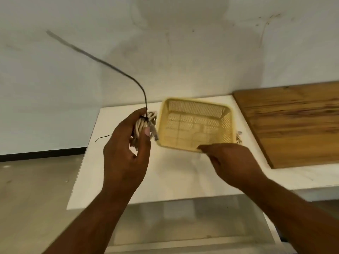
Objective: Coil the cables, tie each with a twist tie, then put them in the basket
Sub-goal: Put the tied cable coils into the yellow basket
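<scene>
My left hand (126, 143) grips a coiled white cable (142, 125) above the white table, just left of the basket. A black twist tie (110, 65) is wound around the coil's top, and its long free end arcs up and to the left. A clear plug sticks out of the coil by my thumb. The yellow perforated basket (228, 125) stands empty on the table. My right hand (231, 162) rests at the basket's near rim, fingers on its edge. Another white cable (238, 138) peeks out behind the basket's right side.
A wooden board (293, 123) lies on the table to the right of the basket. The white table (174, 180) ends at the left, with grey floor beyond. A white wall rises behind it. A thin black strand (102, 138) lies near the table's left edge.
</scene>
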